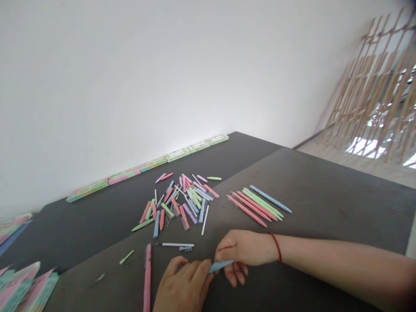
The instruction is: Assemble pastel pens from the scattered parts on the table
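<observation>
My left hand (183, 284) and my right hand (242, 251) meet at the near edge of a dark grey table (325, 195). Between their fingertips they pinch a short blue pen part (220, 266), which lies almost level. A red cord circles my right wrist. A white refill with a dark tip (175, 245) lies just beyond my left hand, and a pink pen (147, 277) lies to its left. Farther back sits a loose pile of pastel pen parts (182, 199).
A tidy row of assembled pink, green and blue pens (256, 203) lies right of the pile. Flat pastel boxes (152, 164) line the far table edge by the white wall. More packaging (22, 290) sits at the near left. A wooden lattice (373, 86) stands at right.
</observation>
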A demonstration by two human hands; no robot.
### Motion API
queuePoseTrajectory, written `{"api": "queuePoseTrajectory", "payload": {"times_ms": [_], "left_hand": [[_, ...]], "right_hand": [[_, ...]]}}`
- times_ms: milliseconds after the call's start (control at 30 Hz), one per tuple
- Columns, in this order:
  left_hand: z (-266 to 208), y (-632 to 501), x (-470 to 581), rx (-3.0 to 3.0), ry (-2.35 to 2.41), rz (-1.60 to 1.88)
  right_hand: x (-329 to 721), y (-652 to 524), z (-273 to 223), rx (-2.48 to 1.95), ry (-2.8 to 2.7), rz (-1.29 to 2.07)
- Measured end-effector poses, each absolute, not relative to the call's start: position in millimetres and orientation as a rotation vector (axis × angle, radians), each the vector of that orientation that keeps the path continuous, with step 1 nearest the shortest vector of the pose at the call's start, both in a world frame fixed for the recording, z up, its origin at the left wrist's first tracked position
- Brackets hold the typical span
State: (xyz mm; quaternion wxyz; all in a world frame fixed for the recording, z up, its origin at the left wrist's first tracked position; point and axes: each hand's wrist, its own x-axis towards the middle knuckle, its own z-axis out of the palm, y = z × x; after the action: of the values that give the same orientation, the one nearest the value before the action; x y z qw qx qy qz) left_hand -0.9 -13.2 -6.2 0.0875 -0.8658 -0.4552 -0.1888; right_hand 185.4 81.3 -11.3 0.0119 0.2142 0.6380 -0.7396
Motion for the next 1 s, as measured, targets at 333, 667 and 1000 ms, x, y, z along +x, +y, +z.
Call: {"api": "queuePoseTrajectory", "payload": {"times_ms": [333, 667, 1000], "left_hand": [[-1, -11, -2, -2.477, -1.36, -0.65], [-2, -13, -13, -2.478, -1.383, -0.579], [-3, -11, -17, -2.477, -1.364, -0.596]], "right_hand": [[200, 88, 3, 0.809, 2.557, -1.809], [197, 79, 10, 0.833, 2.852, -1.444], [194, 73, 10, 0.838, 3.017, -1.142]]}}
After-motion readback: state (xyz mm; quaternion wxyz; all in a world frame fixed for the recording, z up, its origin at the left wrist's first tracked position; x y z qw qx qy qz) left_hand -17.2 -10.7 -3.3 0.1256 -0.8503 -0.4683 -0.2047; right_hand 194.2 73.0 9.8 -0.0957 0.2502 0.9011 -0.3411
